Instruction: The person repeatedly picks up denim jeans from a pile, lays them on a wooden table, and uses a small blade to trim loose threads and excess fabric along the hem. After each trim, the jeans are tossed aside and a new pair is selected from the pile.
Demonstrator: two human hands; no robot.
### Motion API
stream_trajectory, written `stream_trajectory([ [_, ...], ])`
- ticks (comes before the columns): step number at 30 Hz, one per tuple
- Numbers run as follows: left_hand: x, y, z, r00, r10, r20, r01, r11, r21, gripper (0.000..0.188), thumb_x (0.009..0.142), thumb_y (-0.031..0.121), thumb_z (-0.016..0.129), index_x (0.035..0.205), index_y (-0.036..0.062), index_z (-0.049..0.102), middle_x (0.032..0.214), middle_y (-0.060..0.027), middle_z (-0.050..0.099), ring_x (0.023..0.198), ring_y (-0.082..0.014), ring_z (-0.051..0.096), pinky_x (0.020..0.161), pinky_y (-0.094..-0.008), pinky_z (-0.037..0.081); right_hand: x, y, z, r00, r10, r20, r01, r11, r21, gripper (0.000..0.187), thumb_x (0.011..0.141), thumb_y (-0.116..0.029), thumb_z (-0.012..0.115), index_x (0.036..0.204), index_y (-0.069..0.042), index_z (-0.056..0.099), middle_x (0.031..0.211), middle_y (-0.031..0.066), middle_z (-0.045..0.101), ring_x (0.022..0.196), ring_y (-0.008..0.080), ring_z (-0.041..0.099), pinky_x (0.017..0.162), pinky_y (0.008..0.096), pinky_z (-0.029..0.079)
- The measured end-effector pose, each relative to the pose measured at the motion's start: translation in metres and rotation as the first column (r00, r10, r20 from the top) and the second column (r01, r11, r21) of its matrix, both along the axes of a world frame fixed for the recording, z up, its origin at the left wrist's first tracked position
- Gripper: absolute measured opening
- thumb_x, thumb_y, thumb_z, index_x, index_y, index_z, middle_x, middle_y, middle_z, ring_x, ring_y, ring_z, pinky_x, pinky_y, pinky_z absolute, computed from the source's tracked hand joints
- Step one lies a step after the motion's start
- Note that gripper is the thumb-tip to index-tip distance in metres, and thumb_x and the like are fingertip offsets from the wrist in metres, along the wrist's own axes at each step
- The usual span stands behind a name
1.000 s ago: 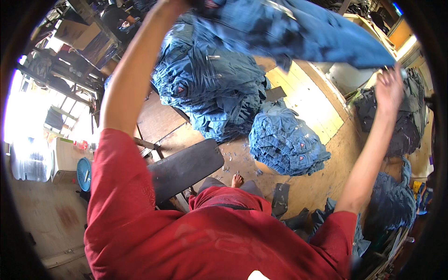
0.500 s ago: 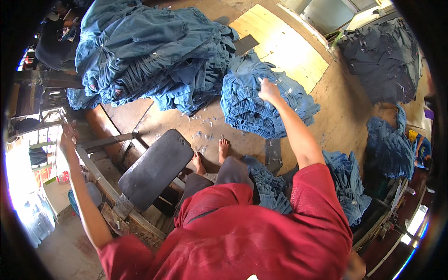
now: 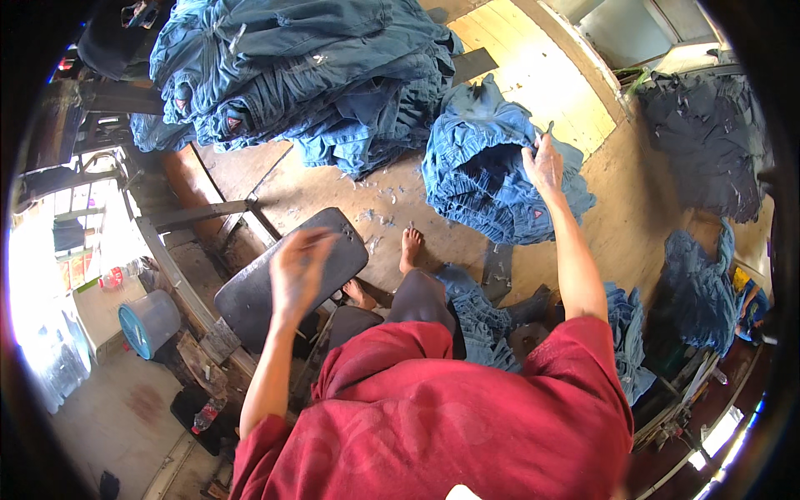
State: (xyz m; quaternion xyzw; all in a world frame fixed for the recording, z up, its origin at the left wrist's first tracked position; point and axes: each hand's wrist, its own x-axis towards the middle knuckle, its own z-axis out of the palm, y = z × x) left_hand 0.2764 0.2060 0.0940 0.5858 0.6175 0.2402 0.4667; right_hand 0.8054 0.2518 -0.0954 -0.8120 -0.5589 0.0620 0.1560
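My right hand (image 3: pixel 543 167) grips the waistband edge of a blue denim garment (image 3: pixel 492 187) with gathered elastic, holding its opening apart on top of a small pile of similar garments. A small dark tip sticks up beside the fingers; I cannot make out whether it is a finger or a tool. My left hand (image 3: pixel 302 271) is in the air over a dark padded bench top (image 3: pixel 250 300), its fingers smeared by motion. Nothing can be made out in it.
A tall heap of blue denim garments (image 3: pixel 317 75) stands at the far left. Dark cloth (image 3: pixel 700 142) is piled at the far right, with more denim (image 3: pixel 700 283) nearer. Scraps litter the floor (image 3: pixel 375 192). A clear bucket with a teal rim (image 3: pixel 152 325) lies at left.
My left hand has swung from the far left frame to above the bench top. My right hand has moved right and now holds the denim garment's waist open.
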Motion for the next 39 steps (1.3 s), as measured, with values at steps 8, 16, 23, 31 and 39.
stream_trajectory([
  [8, 0.203, 0.050, -0.040, 0.689, 0.212, 0.693, 0.386, 0.702, -0.598, 0.070, 0.104, 0.070, 0.050, 0.127, 0.0081, 0.073, 0.126, -0.0103, 0.074, 0.123, -0.0235, 0.064, 0.112, -0.0450, 0.046, -0.155, -0.045, 0.154, 0.987, 0.110, -0.117, -0.041, 0.876, 0.481, 0.036, 0.078, -0.023, 0.082, 0.098, -0.004, 0.058, 0.091, 0.0148, 0.065, 0.088, 0.0383, 0.065, 0.081, 0.0491, 0.049],
  [16, 0.068, 0.113, -0.117, 0.229, 0.727, 0.647, 0.098, 0.644, -0.759, 0.058, 0.110, 0.054, 0.045, 0.132, 0.0046, 0.068, 0.135, -0.0155, 0.071, 0.123, -0.0358, 0.068, 0.115, -0.0564, 0.047, -0.360, -0.132, 0.081, 0.987, 0.026, -0.161, -0.014, 0.997, 0.075, 0.045, 0.074, -0.023, 0.085, 0.108, -0.006, 0.062, 0.101, 0.0113, 0.064, 0.103, 0.0318, 0.063, 0.088, 0.0460, 0.044],
  [23, -0.056, -0.004, -0.112, 0.300, 0.779, 0.550, -0.159, 0.610, -0.777, 0.036, 0.115, 0.030, 0.046, 0.142, 0.0093, 0.058, 0.136, -0.0118, 0.070, 0.122, -0.0310, 0.069, 0.108, -0.0546, 0.054, -0.464, -0.258, 0.091, 0.886, 0.205, -0.416, -0.155, 0.976, 0.150, 0.044, 0.077, -0.016, 0.083, 0.108, -0.002, 0.055, 0.100, 0.0184, 0.058, 0.095, 0.0396, 0.061, 0.084, 0.0488, 0.047],
  [31, -0.171, -0.051, -0.105, 0.453, 0.828, 0.331, -0.368, 0.512, -0.776, 0.032, 0.110, 0.031, 0.060, 0.129, 0.0069, 0.068, 0.123, -0.0101, 0.075, 0.105, -0.0291, 0.074, 0.091, -0.0527, 0.062, -0.537, -0.262, 0.174, 0.596, 0.369, -0.713, -0.579, 0.813, -0.064, 0.041, 0.080, -0.025, 0.077, 0.108, -0.001, 0.058, 0.089, 0.0235, 0.072, 0.082, 0.0459, 0.072, 0.069, 0.0556, 0.058],
  [39, -0.339, -0.078, -0.080, 0.559, 0.775, 0.296, -0.512, 0.603, -0.612, 0.030, 0.108, 0.029, 0.065, 0.116, 0.0007, 0.072, 0.110, -0.0132, 0.078, 0.091, -0.0266, 0.077, 0.083, -0.0460, 0.063, -0.567, -0.208, 0.174, 0.371, 0.676, -0.636, -0.687, 0.661, 0.302, 0.042, 0.089, -0.042, 0.081, 0.101, -0.006, 0.062, 0.098, 0.0158, 0.071, 0.096, 0.0375, 0.070, 0.083, 0.0488, 0.057],
])
